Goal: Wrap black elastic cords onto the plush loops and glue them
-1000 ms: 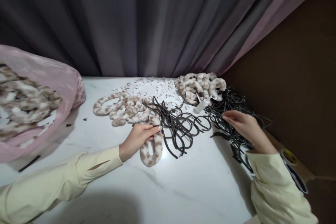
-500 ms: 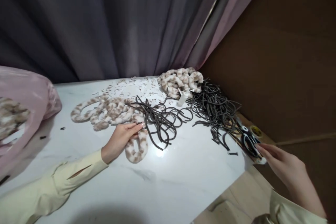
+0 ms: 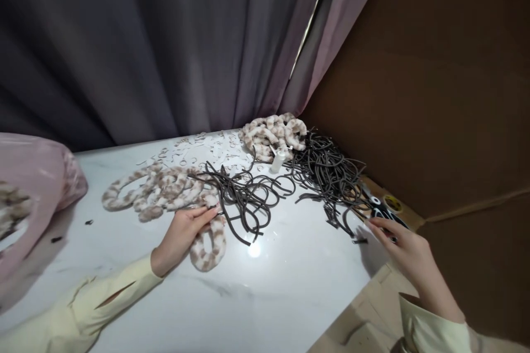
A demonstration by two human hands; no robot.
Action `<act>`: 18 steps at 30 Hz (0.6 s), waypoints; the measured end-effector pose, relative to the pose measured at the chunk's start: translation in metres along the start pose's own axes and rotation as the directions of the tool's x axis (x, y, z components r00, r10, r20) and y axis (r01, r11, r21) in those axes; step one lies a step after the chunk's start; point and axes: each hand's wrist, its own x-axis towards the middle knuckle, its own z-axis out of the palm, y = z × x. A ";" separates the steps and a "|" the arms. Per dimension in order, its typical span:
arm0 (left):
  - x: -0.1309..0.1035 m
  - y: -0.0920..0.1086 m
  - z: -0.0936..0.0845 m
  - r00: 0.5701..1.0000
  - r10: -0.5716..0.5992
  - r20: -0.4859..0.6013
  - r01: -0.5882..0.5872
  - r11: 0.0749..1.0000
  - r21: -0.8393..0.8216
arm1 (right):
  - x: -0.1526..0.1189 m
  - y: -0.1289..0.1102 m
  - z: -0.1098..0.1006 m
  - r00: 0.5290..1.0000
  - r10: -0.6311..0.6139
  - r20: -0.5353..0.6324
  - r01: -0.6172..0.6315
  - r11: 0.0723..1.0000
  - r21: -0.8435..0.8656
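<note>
A plush loop (image 3: 206, 262) of white-and-brown mottled pile is seen in the head view on the white, faintly veined tabletop (image 3: 265, 298), below the left hand (image 3: 180, 234). Its upper end is pinched between thumb and fingers; its lower part is curved into a narrow oval. Fluffy rings of the same pile (image 3: 174, 187) are bunched behind that hand, and a taller heap of plush rings (image 3: 271, 135) is set against the curtain. Thin, smooth black cords (image 3: 232, 193) are strewn in loose curls just beside the pinched end, and a denser cord tangle (image 3: 327, 168) is massed farther right. A small translucent bottle (image 3: 278, 162) is stood between the heaps.

The left forearm is extended forward from the lower left, palm turned down. The right hand (image 3: 406, 245) is reached out at the table's right edge, fingers bent and thumb near the fingertips, by black-and-white-handled scissors (image 3: 377, 209); whether anything is gripped there cannot be told.
</note>
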 end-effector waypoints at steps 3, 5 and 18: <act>0.001 -0.001 0.001 1.000 0.010 -0.007 -0.010 1.000 0.013 | 0.018 -0.038 0.007 0.988 -0.141 0.060 0.135 0.987 0.089; 0.001 -0.001 0.001 1.000 0.013 0.001 -0.013 0.999 0.046 | 0.031 -0.074 0.012 0.955 -0.269 0.125 0.245 0.953 0.178; 0.002 -0.009 0.004 0.982 0.187 -0.008 -0.181 0.959 0.220 | 0.080 -0.258 0.126 0.399 -0.861 0.317 0.481 0.490 0.727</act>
